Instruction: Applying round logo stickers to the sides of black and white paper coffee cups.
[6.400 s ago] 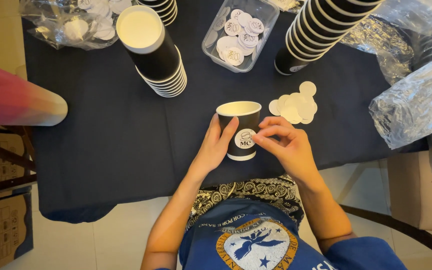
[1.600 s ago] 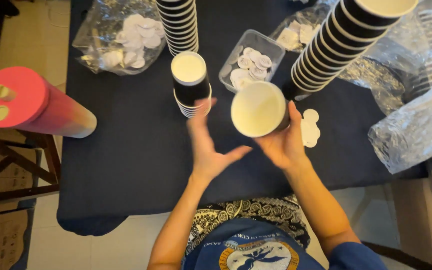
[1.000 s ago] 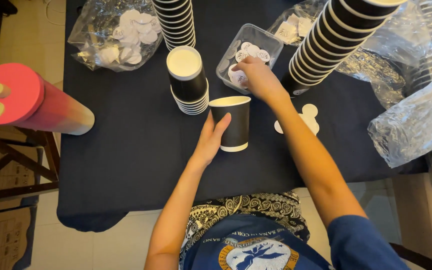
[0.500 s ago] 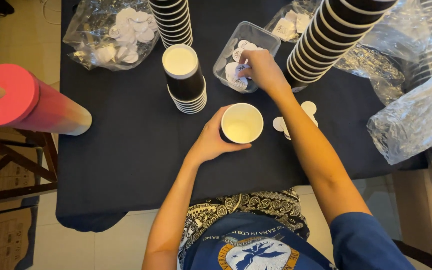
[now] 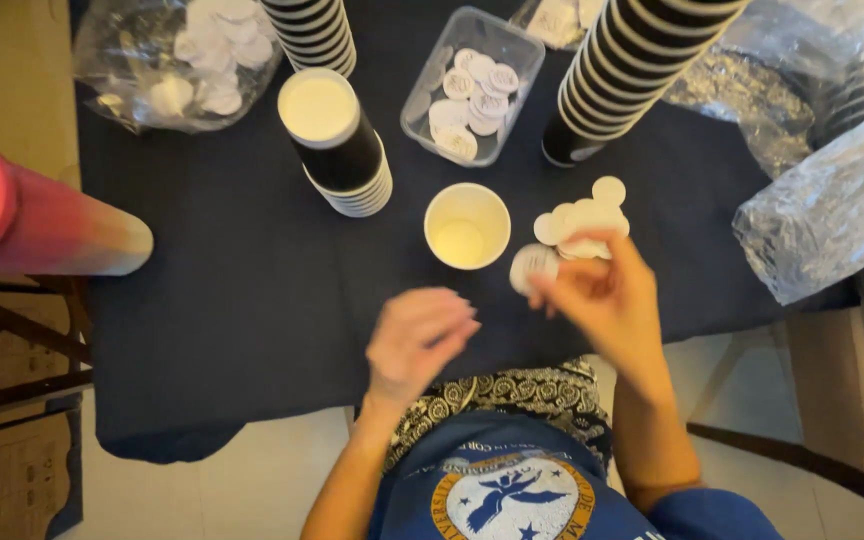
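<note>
While right hand (image 5: 607, 300) fingers pinch round white sticker (image 5: 533, 266) beside paper cup (image 5: 467, 226), left hand (image 5: 417, 340) loose, empty.

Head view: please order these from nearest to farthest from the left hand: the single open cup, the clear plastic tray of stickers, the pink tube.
1. Single open cup, just above and right of the left hand.
2. Clear plastic tray of stickers, farther up the table.
3. Pink tube, far out at the left edge.

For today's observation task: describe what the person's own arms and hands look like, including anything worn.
Both arms are bare to the upper arm. The left hand and right hand wear no gloves; no rings or watch show. A blue short sleeve shows at the right arm.
</note>
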